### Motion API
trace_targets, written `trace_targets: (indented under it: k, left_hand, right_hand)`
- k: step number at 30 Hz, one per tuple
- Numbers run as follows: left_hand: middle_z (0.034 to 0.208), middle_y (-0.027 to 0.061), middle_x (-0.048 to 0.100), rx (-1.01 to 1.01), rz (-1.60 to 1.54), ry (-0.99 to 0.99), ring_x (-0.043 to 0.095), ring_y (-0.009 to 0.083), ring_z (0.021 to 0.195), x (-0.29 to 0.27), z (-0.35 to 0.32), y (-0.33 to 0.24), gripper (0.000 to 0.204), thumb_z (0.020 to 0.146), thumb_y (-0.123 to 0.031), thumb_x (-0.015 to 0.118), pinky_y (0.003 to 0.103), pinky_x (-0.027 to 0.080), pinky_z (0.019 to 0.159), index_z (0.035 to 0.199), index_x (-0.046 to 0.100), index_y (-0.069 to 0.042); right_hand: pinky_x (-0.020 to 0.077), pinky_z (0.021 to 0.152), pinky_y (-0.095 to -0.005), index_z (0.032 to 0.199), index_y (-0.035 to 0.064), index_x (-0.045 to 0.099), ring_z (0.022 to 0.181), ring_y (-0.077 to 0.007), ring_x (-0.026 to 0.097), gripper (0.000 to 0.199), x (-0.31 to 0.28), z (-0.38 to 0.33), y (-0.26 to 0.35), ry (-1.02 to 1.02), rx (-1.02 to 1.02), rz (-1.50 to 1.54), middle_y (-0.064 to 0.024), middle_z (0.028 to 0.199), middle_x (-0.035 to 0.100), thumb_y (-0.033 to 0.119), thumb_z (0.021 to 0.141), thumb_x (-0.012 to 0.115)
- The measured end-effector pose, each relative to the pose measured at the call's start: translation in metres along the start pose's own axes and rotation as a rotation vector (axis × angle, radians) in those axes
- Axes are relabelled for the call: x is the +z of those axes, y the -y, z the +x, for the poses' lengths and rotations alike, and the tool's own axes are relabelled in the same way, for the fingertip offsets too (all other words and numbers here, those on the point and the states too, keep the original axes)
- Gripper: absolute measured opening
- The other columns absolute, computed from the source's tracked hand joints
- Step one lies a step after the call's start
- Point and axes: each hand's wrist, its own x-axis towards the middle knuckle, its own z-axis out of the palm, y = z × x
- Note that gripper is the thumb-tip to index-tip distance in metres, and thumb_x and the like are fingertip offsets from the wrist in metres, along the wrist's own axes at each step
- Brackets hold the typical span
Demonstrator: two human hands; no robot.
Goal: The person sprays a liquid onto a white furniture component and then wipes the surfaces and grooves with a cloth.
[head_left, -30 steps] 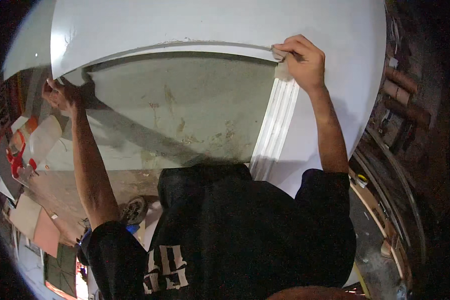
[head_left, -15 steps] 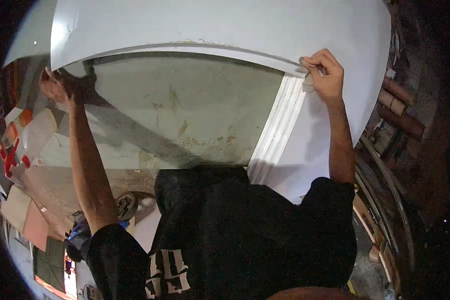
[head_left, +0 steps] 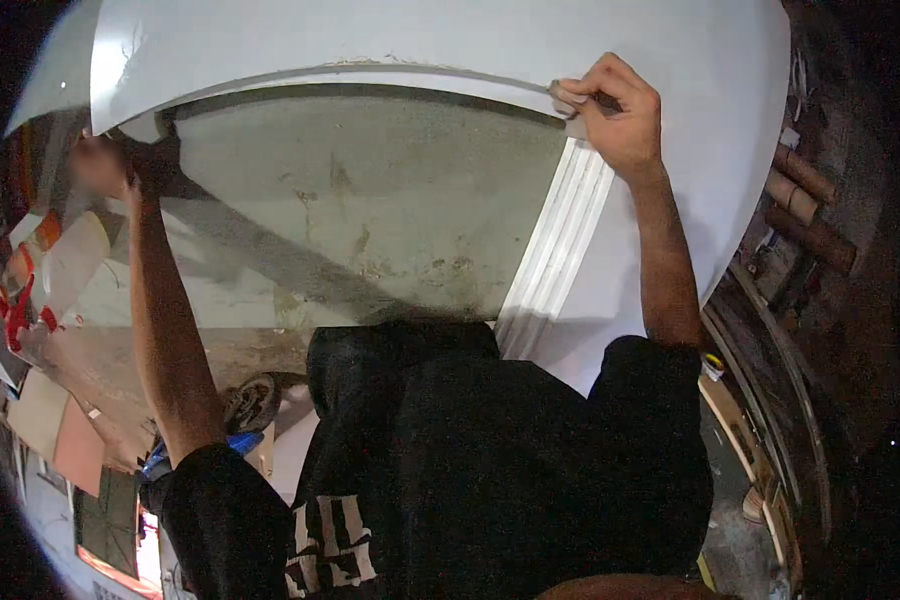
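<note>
A large glossy white sheet [head_left: 420,35] spans the top of the view, its near edge bowed and slightly rough along the middle. My right hand [head_left: 622,118] is at the right part of that edge, thumb and fingers pinched on a small grey folded piece [head_left: 575,127], perhaps cloth or abrasive paper. The piece touches the edge. Over at the sheet's left corner is my left hand [head_left: 105,165], fingertips close against the corner; its fingers are blurred, so their grip does not show.
Below the sheet lies a stained grey-green surface [head_left: 370,200]. A ribbed white strip [head_left: 555,250] runs beside a pale panel [head_left: 660,240] on the right. Brown rolls [head_left: 795,195] lie at far right. Red-handled items [head_left: 18,300], boards [head_left: 65,420] and a wheel [head_left: 253,402] are at left.
My right hand has moved left and a little farther away along the sheet's edge, with the grey piece still pinched. My left hand stays near the corner.
</note>
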Motion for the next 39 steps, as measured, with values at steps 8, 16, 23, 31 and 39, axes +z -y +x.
trace_targets:
  k: [8, 16, 23, 31, 39]
  left_hand:
    - [0.116, 0.0211, 0.059, 0.250, -0.015, -0.198, 0.056, 0.0375, 0.110, 0.019, 0.003, 0.051, 0.063, 0.101, -0.058, 0.042, 0.050, 0.041, 0.098, 0.122, 0.057, 0.000]
    - [0.118, 0.0233, 0.058, -0.014, -0.001, -0.011, 0.053, 0.0398, 0.116, 0.032, 0.001, 0.023, 0.071, 0.103, -0.062, 0.034, 0.050, 0.040, 0.100, 0.125, 0.057, 0.001]
    - [0.117, 0.0261, 0.059, 0.048, 0.005, -0.098, 0.055, 0.0416, 0.113, 0.024, 0.012, 0.088, 0.080, 0.100, -0.069, 0.033, 0.050, 0.042, 0.098, 0.122, 0.058, 0.004]
    - [0.085, 0.0270, 0.063, -0.061, -0.182, 0.035, 0.061, 0.0397, 0.081, -0.023, 0.003, -0.030, 0.081, 0.097, -0.068, 0.037, 0.052, 0.045, 0.076, 0.093, 0.065, 0.008]
    - [0.085, 0.0239, 0.064, 0.037, -0.170, -0.060, 0.061, 0.0366, 0.079, -0.013, -0.011, -0.043, 0.071, 0.101, -0.059, 0.037, 0.045, 0.046, 0.072, 0.092, 0.064, 0.006]
  right_hand:
    - [0.0549, 0.076, -0.0262, 0.092, 0.0039, 0.077, 0.081, -0.0101, 0.064, 0.014, -0.001, -0.001, 0.000, -0.026, 0.096, 0.000, -0.0034, 0.087, 0.065, -0.005, 0.085, 0.070]
    - [0.0547, 0.077, -0.0277, 0.095, 0.0054, 0.076, 0.083, -0.0133, 0.067, 0.009, -0.027, -0.015, -0.006, -0.031, 0.275, -0.069, -0.0031, 0.090, 0.068, 0.004, 0.086, 0.074]
    - [0.0546, 0.078, -0.0283, 0.093, 0.0028, 0.074, 0.085, -0.0135, 0.068, 0.009, -0.016, 0.001, 0.004, -0.008, 0.181, 0.145, -0.0040, 0.087, 0.068, 0.003, 0.085, 0.075]
    - [0.0519, 0.073, -0.0294, 0.086, 0.0000, 0.070, 0.078, -0.0145, 0.063, 0.006, -0.007, 0.001, -0.008, 0.004, 0.027, 0.079, -0.0055, 0.081, 0.063, -0.002, 0.082, 0.072]
    - [0.0470, 0.072, -0.0355, 0.081, 0.0023, 0.070, 0.077, -0.0223, 0.060, 0.010, 0.011, 0.019, 0.010, 0.008, -0.071, -0.107, -0.0055, 0.080, 0.061, 0.004, 0.077, 0.079]
